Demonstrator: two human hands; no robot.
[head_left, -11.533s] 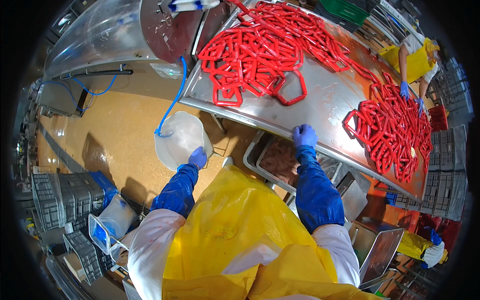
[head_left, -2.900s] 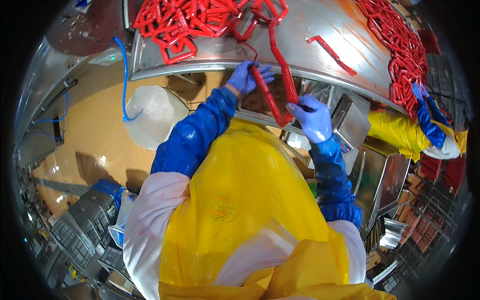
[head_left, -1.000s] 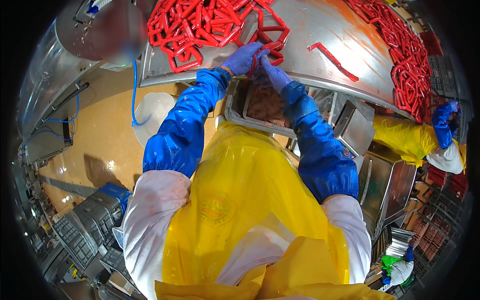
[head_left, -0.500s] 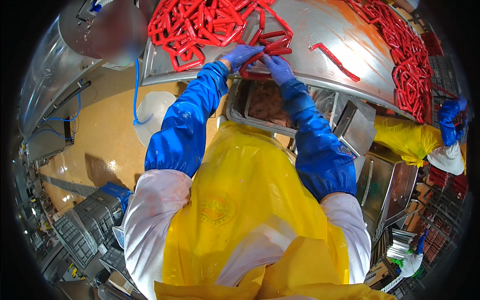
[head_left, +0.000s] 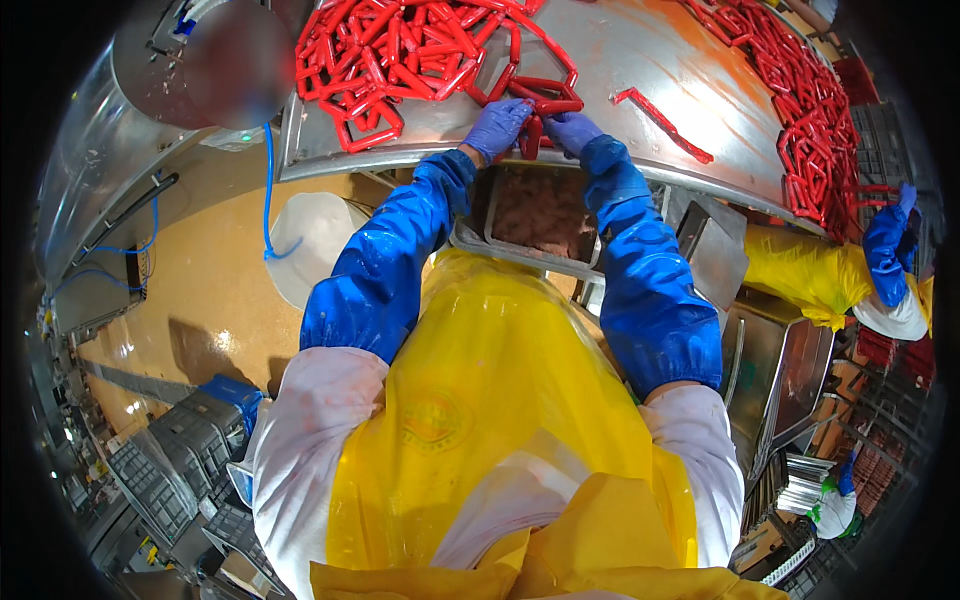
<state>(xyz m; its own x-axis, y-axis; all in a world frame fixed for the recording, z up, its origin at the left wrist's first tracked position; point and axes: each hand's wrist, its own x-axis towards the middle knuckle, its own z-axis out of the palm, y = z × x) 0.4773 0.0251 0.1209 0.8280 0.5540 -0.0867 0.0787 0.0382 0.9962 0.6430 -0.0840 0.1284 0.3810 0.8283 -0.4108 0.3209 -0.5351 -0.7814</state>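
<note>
Head view looks down on a wide stainless steel bench [head_left: 640, 60] that curves across the top of the picture, its surface smeared orange-red. A large heap of linked red sausages [head_left: 400, 50] covers the bench's left part, and a second long string of red sausages [head_left: 800, 90] runs down its right side toward a co-worker in a yellow apron [head_left: 800, 275] with a blue glove raised at the bench's right end. The person wears a yellow apron [head_left: 500, 400] over white sleeves, with long blue sleeve guards on both forearms. Below the bench's near edge, between the two forearms, sits a metal tray [head_left: 540, 210] filled with brownish-pink minced meat. A white bucket [head_left: 315, 245] stands on the tan floor to the left, a blue hose hanging over it. Grey crates [head_left: 170, 470] are stacked at the lower left. A single loose sausage [head_left: 660, 122] lies alone on the bench to the right of the hands. The left hand [head_left: 497, 127] and the right hand [head_left: 572, 130], both in purple-blue gloves, meet at the bench's near edge, their fingers curled around a short sausage link [head_left: 535, 105] at the tail of the left heap, gripping it between them.
</note>
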